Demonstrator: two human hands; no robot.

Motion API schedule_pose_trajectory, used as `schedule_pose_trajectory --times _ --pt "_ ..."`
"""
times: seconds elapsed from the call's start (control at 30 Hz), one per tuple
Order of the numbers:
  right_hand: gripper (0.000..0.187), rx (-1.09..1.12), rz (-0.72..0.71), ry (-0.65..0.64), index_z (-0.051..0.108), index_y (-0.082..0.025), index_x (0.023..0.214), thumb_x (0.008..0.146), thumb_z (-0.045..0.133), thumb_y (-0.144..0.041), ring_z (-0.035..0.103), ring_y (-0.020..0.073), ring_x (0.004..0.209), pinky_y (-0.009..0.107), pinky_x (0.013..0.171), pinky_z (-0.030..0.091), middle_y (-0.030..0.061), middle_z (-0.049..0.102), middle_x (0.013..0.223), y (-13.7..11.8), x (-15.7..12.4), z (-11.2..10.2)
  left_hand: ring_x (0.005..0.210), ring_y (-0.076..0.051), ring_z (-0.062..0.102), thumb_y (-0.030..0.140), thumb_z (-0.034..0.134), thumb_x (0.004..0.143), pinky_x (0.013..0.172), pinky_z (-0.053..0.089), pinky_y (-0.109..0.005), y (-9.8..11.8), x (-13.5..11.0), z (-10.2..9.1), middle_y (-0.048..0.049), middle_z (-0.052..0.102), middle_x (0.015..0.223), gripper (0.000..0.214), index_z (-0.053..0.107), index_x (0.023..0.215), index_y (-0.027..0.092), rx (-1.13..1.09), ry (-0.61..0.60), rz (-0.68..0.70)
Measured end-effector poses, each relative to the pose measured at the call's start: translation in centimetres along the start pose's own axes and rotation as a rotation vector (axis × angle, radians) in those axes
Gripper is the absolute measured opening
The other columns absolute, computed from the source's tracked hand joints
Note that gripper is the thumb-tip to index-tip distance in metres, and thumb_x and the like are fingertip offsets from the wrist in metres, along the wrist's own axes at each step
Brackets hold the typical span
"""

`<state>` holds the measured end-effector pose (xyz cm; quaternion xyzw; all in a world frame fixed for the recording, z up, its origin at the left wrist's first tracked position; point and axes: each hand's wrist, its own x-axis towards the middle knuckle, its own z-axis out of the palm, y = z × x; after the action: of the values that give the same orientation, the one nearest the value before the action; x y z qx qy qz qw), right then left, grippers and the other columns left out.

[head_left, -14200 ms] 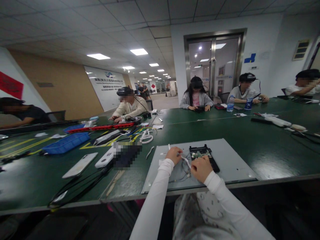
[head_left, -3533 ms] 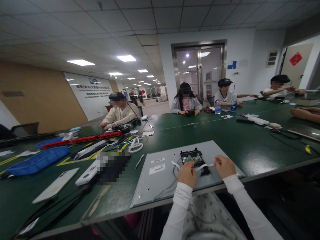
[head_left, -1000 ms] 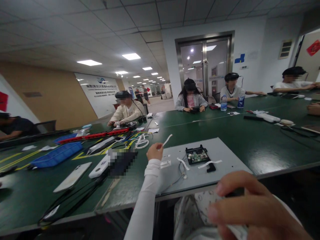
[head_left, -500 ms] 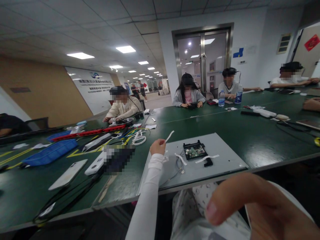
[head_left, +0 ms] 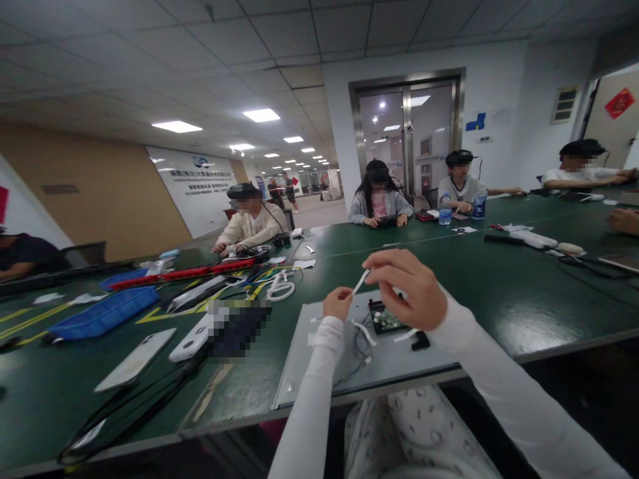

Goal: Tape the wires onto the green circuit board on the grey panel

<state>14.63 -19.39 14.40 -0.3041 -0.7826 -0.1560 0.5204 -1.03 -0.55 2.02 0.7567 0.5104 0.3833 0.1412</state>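
My left hand [head_left: 338, 304] pinches the lower end of a narrow strip of white tape [head_left: 360, 282] above a flat grey panel [head_left: 312, 339]. The thumb and fingertips of my right hand [head_left: 407, 286] are closed at the strip's upper end. Beneath the right hand, partly covered by it, a green circuit board [head_left: 387, 319] sits in a black frame on the panel. Another white strip [head_left: 366, 332] lies across thin grey cables [head_left: 357, 352], and one more white strip [head_left: 405, 336] is near a small black part [head_left: 421, 341].
Left of the panel are a white phone [head_left: 136, 359], a white device with a black cable [head_left: 192, 339], a blue tray [head_left: 107, 313], a red power strip [head_left: 184, 273] and a white cable coil [head_left: 280, 289]. Several people sit around the green table [head_left: 499, 286]. Bottles [head_left: 445, 209] stand at the far side.
My right hand has moved from close to the camera at lower right up to the strip's upper end. The left hand still holds the strip and has shifted slightly right.
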Motion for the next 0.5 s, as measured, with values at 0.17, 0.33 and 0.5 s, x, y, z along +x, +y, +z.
schedule_pose_trajectory --times 0.17,0.33,0.5 --pt "0.036 0.117 0.522 -0.12 0.053 -0.016 0.096 0.06 0.054 -0.012 0.045 0.0196 0.099 0.038 0.089 0.033 0.0071 0.052 0.101 13.3 -4.7 8.5 0.066 -0.011 0.056 0.017 0.053 0.068 0.061 0.044 -0.02 0.4 -0.6 0.9 0.0001 0.063 0.071 0.013 0.063 0.077 0.017 -0.123 -0.069 0.049" --pt "0.044 0.449 0.729 -0.114 0.048 -0.02 0.099 0.056 0.06 -0.019 0.055 0.0152 0.086 0.034 0.081 0.041 0.0027 0.058 0.092 17.2 -10.0 12.7 0.064 -0.012 0.056 0.017 0.053 0.067 0.06 0.044 -0.022 -0.4 -1.5 1.8 -0.0007 0.063 0.069 0.013 0.062 0.077 0.015 -0.184 -0.107 0.041" --pt "0.024 0.511 0.772 -0.029 0.048 -0.017 0.083 0.06 0.055 -0.02 0.057 0.0138 0.079 0.035 0.081 0.041 0.0015 0.061 0.082 17.6 -12.0 13.7 0.064 -0.012 0.055 0.015 0.054 0.065 0.062 0.044 -0.022 -1.3 -2.1 2.5 -0.0009 0.062 0.068 0.013 0.061 0.075 0.014 -0.211 -0.127 0.027"
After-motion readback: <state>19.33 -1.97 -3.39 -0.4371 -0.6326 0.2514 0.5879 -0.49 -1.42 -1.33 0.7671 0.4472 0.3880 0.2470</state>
